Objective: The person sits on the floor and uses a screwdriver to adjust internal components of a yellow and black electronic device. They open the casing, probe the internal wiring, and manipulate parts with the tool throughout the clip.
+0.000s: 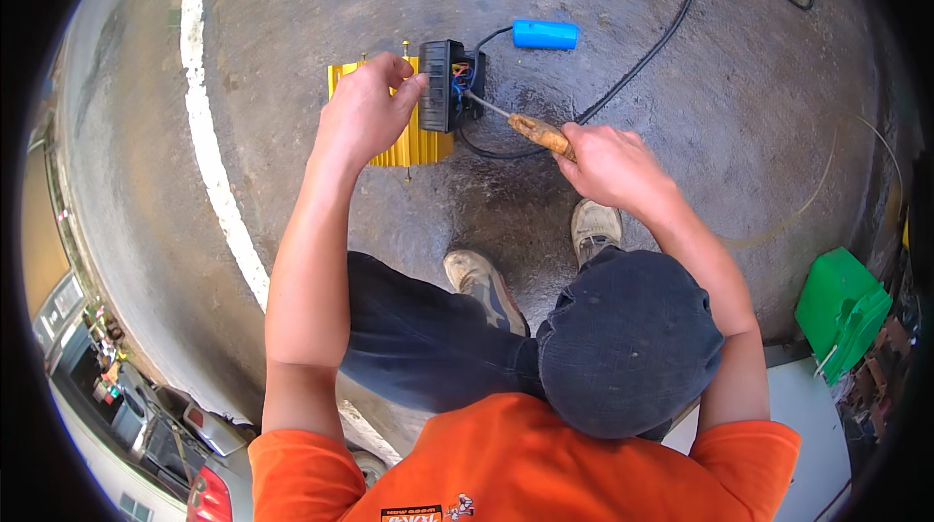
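Note:
A yellow finned motor-like housing (420,148) lies on the ground in front of me. A ribbed black box (437,94) sits at its right side, with coloured wires (461,75) showing in its opening. Over the yellow housing, my left hand (375,106) has its fingers loosely bent, thumb and forefinger apart. Its thumb tip is at the black box's left edge; nothing shows between the fingers. A screwdriver (533,130) with a worn, yellow-brown handle is gripped in my right hand (613,164). Its shaft points up-left into the wires, where the tip is hard to make out.
A blue cylinder (545,35) lies beyond the box, joined to it by a black lead. A long black cable (671,31) curves away to the far right. A white line (206,123) runs along the left; a green container (839,313) stands at right.

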Demonstrator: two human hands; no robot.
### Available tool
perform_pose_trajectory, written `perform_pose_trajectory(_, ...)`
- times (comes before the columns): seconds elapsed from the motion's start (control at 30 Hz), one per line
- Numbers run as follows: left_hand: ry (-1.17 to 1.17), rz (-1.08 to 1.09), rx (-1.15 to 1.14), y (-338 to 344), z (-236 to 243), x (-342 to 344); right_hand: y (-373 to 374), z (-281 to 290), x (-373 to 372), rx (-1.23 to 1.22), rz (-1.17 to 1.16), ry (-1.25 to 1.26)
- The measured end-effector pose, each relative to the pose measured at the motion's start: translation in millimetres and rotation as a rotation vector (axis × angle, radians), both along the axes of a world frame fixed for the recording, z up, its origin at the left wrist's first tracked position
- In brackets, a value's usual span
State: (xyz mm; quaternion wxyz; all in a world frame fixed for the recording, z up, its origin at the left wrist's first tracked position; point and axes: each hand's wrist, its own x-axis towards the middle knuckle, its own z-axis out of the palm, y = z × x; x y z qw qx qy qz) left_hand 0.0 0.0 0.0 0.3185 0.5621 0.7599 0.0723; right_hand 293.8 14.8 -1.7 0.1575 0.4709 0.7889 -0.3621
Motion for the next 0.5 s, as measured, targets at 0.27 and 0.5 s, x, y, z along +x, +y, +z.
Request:
perform_pose_trajectory(0.27,-0.177,0.174,0.454,56,-9,-7,-20,4,-20,0.041,0.051,-0.022)
perform_pose_trajectory(0.5,-0.349,-0.112,0.382,58,32,115,-31,-4,-21,0.022,-0.012,-0.075)
